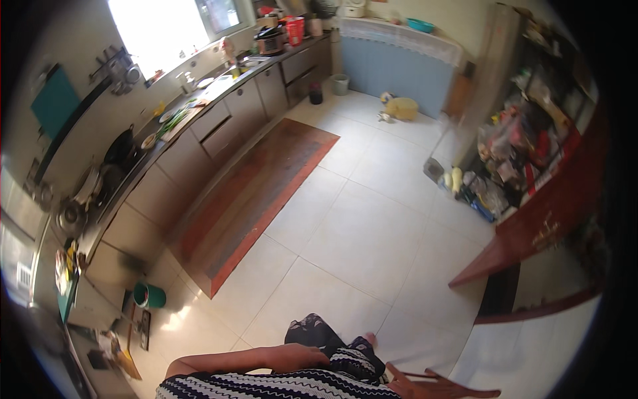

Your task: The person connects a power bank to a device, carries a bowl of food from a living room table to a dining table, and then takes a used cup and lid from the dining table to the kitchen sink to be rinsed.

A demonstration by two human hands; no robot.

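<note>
My left forearm bends across my front, and my left hand (304, 358) rests near my waist, beside the black patterned trousers (312, 332). Its fingers are not distinct, and I see no object in it. Low at the right, my right hand (435, 384) hangs away from my body with its fingers spread and nothing in them. Around me is the pale tiled floor (345, 246); a bare foot (370, 338) shows below the trousers.
A reddish-brown mat (259, 199) lies along the counter (199, 120), which holds a wok (121, 147) and green vegetables (174, 121). A green bin (149, 295) and broom (127, 362) stand left. At right are a red door (525, 236) and cluttered shelves (512, 139).
</note>
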